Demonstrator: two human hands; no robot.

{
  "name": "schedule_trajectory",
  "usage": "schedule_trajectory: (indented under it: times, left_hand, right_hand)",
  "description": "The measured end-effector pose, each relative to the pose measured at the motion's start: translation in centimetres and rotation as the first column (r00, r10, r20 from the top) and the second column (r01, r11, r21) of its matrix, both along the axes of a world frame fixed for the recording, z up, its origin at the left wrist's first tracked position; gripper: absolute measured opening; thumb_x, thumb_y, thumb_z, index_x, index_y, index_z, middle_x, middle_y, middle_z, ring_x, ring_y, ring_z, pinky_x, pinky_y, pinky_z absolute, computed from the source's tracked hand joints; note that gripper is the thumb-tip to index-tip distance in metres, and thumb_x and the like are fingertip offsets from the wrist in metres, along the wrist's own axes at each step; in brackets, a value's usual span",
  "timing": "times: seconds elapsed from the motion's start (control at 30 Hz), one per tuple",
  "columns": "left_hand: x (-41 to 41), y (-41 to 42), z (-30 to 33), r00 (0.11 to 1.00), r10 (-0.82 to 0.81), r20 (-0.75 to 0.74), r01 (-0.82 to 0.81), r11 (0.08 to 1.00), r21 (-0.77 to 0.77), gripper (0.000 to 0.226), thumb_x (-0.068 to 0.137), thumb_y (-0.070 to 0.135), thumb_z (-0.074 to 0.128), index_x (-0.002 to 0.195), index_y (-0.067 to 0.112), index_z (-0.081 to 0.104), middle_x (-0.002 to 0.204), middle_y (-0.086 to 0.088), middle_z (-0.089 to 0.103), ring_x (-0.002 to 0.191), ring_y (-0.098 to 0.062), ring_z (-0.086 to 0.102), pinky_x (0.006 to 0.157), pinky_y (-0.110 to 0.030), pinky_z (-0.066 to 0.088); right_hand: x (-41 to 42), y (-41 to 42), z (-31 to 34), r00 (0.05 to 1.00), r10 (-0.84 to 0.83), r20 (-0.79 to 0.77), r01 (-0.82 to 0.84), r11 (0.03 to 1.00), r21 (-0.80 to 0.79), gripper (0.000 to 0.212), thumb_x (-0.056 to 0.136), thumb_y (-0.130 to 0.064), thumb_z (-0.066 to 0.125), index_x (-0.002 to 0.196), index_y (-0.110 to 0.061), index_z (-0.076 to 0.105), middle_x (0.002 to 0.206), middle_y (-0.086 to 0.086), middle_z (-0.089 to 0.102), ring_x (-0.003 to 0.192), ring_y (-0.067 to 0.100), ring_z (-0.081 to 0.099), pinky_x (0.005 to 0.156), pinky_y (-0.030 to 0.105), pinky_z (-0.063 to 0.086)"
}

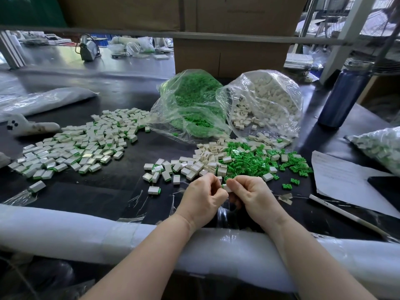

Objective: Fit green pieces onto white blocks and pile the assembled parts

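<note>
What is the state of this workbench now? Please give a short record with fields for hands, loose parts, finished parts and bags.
left hand: left hand curled, fingertips meeting the right hand's at a small white block
right hand: right hand has its grip on the same block; a bit of green shows at it
loose parts: mixed heap of green pieces and white blocks, just beyond the hands
finished parts: assembled pile, spread at the left
bags: open green-piece bag beside open white-block bag, both behind the heap
</note>
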State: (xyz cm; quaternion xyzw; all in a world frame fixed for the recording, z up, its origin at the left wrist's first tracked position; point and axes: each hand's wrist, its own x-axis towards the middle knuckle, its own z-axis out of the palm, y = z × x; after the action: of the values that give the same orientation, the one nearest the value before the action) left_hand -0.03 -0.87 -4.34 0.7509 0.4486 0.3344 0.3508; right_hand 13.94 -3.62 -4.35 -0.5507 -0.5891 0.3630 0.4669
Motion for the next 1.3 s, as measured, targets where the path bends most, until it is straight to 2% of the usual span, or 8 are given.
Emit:
schedule_trajectory:
  times: [0.17, 0.23, 0.33, 0.53, 0.83, 1.0, 1.17, 1.3]
  left_hand:
    - [-0.06, -0.04, 0.11, 1.000, -0.011, -0.011, 0.011, 1.000, 0.008, 0.023, 0.082, 0.011, 0.053, 0.066, 0.023, 0.043, 0.056, 0.010, 0.043, 0.044, -0.003, 0.037, 0.047, -0.013, 0.030]
    - [-0.23, 0.05, 0.13, 1.000, -0.003, 0.019, 0.004, 1.000, -0.010, 0.023, 0.083, 0.008, 0.052, 0.066, 0.021, 0.043, 0.056, 0.009, 0.042, 0.044, -0.005, 0.034, 0.046, -0.013, 0.029]
    - [-0.77, 0.30, 0.10, 0.987, 0.057, 0.151, -0.050, 0.998, -0.049, 0.023, 0.084, 0.005, 0.052, 0.067, 0.020, 0.047, 0.056, 0.009, 0.043, 0.046, -0.003, 0.035, 0.046, -0.012, 0.031]
    - [-0.52, 0.21, 0.12, 0.971, -0.019, 0.240, 0.027, 0.999, -0.032, 0.019, 0.083, 0.007, 0.064, 0.076, 0.024, 0.060, 0.070, 0.007, 0.061, 0.065, -0.007, 0.055, 0.065, -0.016, 0.047]
    - [-0.56, 0.36, 0.15, 0.961, -0.015, 0.277, 0.043, 0.994, -0.096, 0.018, 0.081, 0.002, 0.064, 0.073, 0.017, 0.060, 0.066, 0.003, 0.059, 0.062, -0.011, 0.052, 0.063, -0.022, 0.047]
    - [-0.32, 0.24, 0.06, 0.979, -0.019, 0.203, 0.039, 0.994, -0.099, 0.018, 0.082, 0.005, 0.060, 0.070, 0.018, 0.056, 0.066, -0.001, 0.054, 0.062, -0.015, 0.047, 0.062, -0.031, 0.043]
    - [-0.21, 0.04, 0.01, 0.998, -0.052, 0.030, 0.053, 0.998, -0.036, 0.023, 0.086, 0.010, 0.052, 0.070, 0.024, 0.045, 0.060, 0.009, 0.046, 0.051, -0.004, 0.037, 0.052, -0.014, 0.034]
    - [-0.08, 0.02, 0.00, 0.999, -0.047, -0.019, 0.047, 0.999, -0.011, 0.024, 0.087, 0.011, 0.050, 0.070, 0.025, 0.042, 0.060, 0.010, 0.044, 0.051, -0.004, 0.036, 0.050, -0.013, 0.032]
  right_hand:
    - [-0.16, -0.06, -0.02, 0.999, -0.021, 0.037, 0.020, 0.999, 0.035, 0.033, 0.092, -0.018, 0.056, 0.059, -0.015, 0.057, 0.051, -0.003, 0.053, 0.046, 0.003, 0.045, 0.048, 0.017, 0.039]
    - [0.00, 0.01, -0.04, 0.997, -0.061, -0.045, 0.063, 0.998, 0.030, 0.029, 0.092, -0.018, 0.055, 0.064, -0.011, 0.060, 0.049, -0.006, 0.054, 0.044, 0.001, 0.046, 0.046, 0.015, 0.039]
    - [0.53, 0.11, -0.01, 0.979, -0.126, -0.163, 0.129, 0.992, 0.010, 0.029, 0.092, -0.020, 0.052, 0.067, -0.009, 0.059, 0.045, -0.009, 0.054, 0.041, -0.002, 0.045, 0.044, 0.011, 0.038]
    - [0.17, -0.07, -0.11, 0.992, -0.043, -0.122, 0.042, 0.999, -0.011, 0.032, 0.091, -0.024, 0.053, 0.062, -0.012, 0.057, 0.045, -0.007, 0.051, 0.042, 0.000, 0.045, 0.043, 0.014, 0.038]
    - [0.21, -0.03, 0.01, 0.997, 0.012, -0.070, -0.012, 1.000, 0.002, 0.030, 0.092, -0.017, 0.054, 0.063, -0.011, 0.061, 0.049, -0.006, 0.053, 0.044, 0.001, 0.045, 0.046, 0.014, 0.038]
    - [0.19, -0.04, -0.08, 0.999, 0.010, -0.039, -0.010, 1.000, 0.002, 0.030, 0.092, -0.014, 0.056, 0.062, -0.012, 0.060, 0.050, -0.006, 0.052, 0.044, 0.001, 0.044, 0.046, 0.014, 0.037]
    - [0.18, -0.12, 0.09, 0.999, 0.015, 0.030, -0.015, 1.000, -0.001, 0.031, 0.092, -0.018, 0.056, 0.062, -0.012, 0.058, 0.055, 0.004, 0.052, 0.049, 0.007, 0.043, 0.049, 0.021, 0.038]
    - [0.13, -0.13, 0.12, 0.999, 0.002, 0.037, -0.002, 1.000, -0.008, 0.031, 0.092, -0.018, 0.056, 0.061, -0.013, 0.058, 0.057, 0.007, 0.051, 0.052, 0.014, 0.043, 0.051, 0.027, 0.037]
